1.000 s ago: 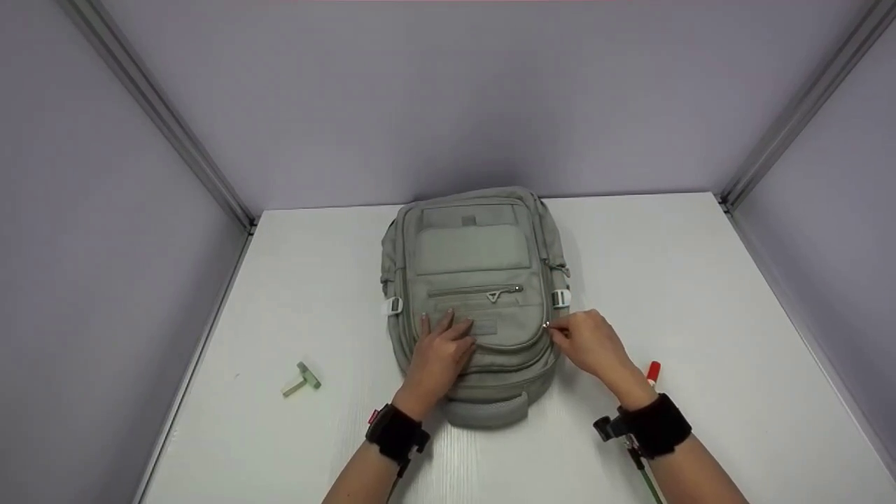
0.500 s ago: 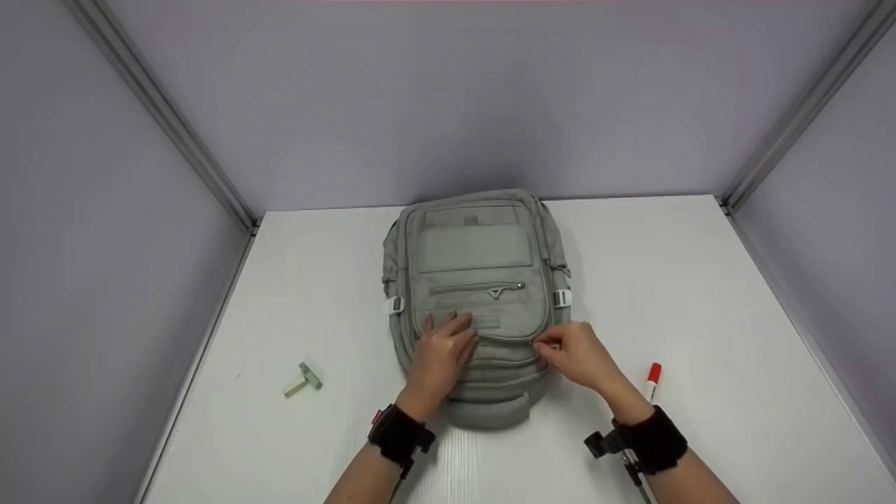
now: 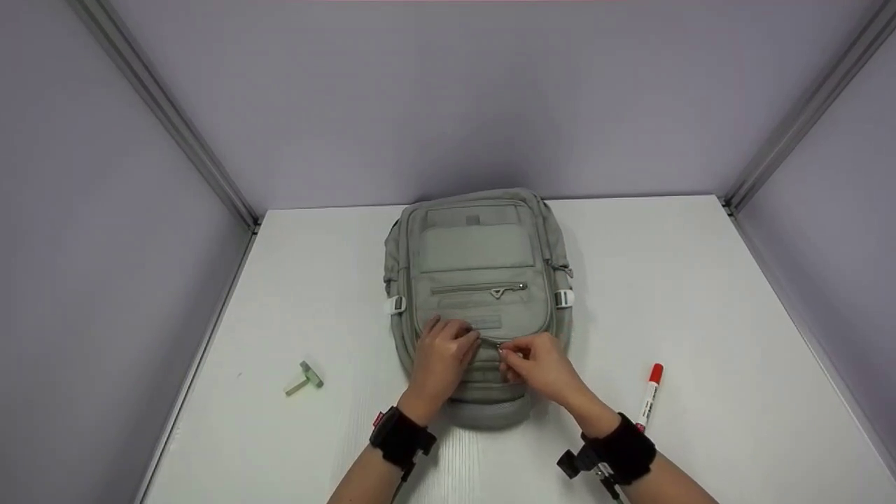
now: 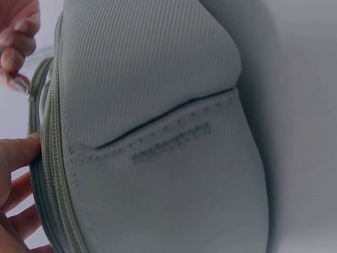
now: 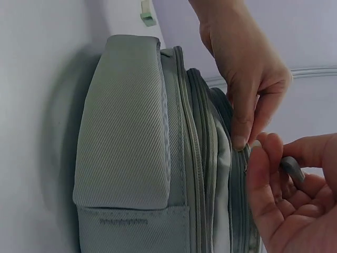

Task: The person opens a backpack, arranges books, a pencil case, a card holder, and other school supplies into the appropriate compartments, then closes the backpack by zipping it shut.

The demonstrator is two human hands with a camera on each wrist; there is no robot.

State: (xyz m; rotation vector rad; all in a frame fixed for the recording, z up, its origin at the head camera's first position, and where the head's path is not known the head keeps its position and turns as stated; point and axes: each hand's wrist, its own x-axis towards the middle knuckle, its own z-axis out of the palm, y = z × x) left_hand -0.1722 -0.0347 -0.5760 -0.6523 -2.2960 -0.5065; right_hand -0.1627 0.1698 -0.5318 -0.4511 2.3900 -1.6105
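A grey-green backpack [image 3: 483,245] lies front up on the white table, its carry handle toward the person. My left hand [image 3: 441,353] grips the edge of its front pocket, with the thumb at the zipper in the right wrist view. Just to the right, my right hand [image 3: 542,364] pinches the pull of that pocket's zipper. A grey pull tab [image 5: 293,168] pokes out between the right fingers in the right wrist view. There the two hands nearly meet. In the left wrist view the zipper edge [image 4: 45,211] runs beside the left thumb and fingers.
Left of the backpack lies a small pale green T-shaped thing [image 3: 306,378]. A white marker with a red cap [image 3: 651,392] lies on the right, partly behind the right wrist strap. Walls close in the table [image 3: 280,280] at the back and both sides.
My right hand has drawn the zipper pull from the pocket's right side round the corner and leftward, close to my left hand. The left fingers have curled more. More of the marker shows.
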